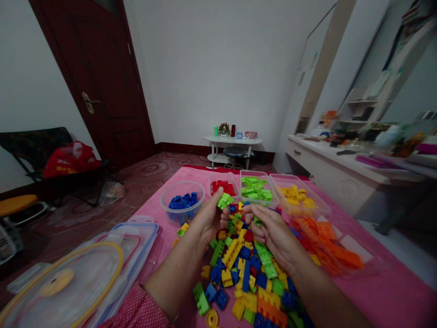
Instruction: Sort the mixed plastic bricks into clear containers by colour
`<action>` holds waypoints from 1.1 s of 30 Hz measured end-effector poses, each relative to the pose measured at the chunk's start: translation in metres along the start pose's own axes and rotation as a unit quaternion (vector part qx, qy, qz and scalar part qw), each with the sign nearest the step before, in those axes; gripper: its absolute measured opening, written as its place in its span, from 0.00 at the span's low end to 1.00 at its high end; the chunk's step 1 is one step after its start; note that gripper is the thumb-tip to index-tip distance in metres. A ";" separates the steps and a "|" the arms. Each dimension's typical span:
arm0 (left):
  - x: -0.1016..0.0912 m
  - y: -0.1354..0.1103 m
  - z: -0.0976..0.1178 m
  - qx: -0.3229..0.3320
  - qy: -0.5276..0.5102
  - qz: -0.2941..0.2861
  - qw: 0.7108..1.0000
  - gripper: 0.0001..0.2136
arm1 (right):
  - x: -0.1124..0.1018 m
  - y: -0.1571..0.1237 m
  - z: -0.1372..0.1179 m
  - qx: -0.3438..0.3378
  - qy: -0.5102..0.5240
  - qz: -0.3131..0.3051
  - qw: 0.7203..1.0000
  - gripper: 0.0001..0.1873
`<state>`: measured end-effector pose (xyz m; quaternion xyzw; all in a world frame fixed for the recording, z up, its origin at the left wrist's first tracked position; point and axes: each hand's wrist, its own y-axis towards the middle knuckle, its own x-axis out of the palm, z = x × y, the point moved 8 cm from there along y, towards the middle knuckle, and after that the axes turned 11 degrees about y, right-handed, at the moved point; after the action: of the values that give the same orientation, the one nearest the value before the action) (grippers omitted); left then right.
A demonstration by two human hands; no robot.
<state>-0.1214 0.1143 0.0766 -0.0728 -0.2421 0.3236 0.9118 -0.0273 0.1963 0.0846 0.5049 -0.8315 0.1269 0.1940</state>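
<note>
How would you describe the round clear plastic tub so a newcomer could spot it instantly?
Find the pink-covered table. Across its far side stand clear plastic containers; go to the leftmost, the tub. Unlike its rectangular neighbours, it is round and holds blue plastic blocks.

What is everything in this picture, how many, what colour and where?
Cloth: one, pink, front and centre
Loose blocks: many, mixed colours, piled on cloth
Round tub: one, clear, left, with blue blocks
Boxes: four, clear, centre to right, with red, green, yellow, orange blocks
Lids: several, clear, coloured rims, front left
Door: one, dark brown, back left
Chair: one, dark, left, under red bag
Stools: two, yellow far left, dark at back
Side table: one, white, back, small items atop
Dresser: one, white, right, cluttered
Left hand: one, holding a light green block
Right hand: one, over pile, touching green piece
</note>
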 end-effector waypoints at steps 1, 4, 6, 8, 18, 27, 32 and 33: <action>0.000 0.000 0.001 0.003 -0.004 -0.002 1.000 0.23 | 0.001 0.000 0.001 0.001 -0.001 -0.004 1.000 0.14; -0.001 0.000 0.003 0.025 0.008 0.006 1.000 0.22 | 0.003 0.000 0.003 0.001 0.006 -0.007 1.000 0.13; -0.004 0.000 0.003 0.043 0.029 0.023 0.998 0.21 | 0.002 0.001 0.005 0.008 0.033 0.001 0.999 0.13; -0.005 0.000 0.003 0.054 0.047 0.035 0.997 0.20 | -0.001 0.002 0.008 0.026 0.075 0.014 0.997 0.14; 0.001 0.002 0.005 0.094 0.047 0.021 0.994 0.11 | -0.002 0.005 -0.006 -0.067 -0.080 0.018 0.994 0.20; 0.013 0.006 -0.014 0.108 0.189 -0.020 0.976 0.16 | 0.023 -0.011 -0.018 -0.234 -0.470 0.000 0.851 0.32; 0.023 -0.002 -0.016 0.088 0.234 -0.058 0.967 0.19 | 0.015 -0.006 -0.021 -0.249 -0.501 -0.006 0.829 0.23; 0.023 -0.003 -0.015 0.086 0.238 -0.063 0.966 0.19 | 0.012 -0.003 -0.021 -0.249 -0.490 -0.004 0.835 0.23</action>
<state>-0.0967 0.1271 0.0732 -0.0539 0.0059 0.2584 0.9645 -0.0251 0.1941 0.1092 0.4393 -0.8189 -0.3495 -0.1194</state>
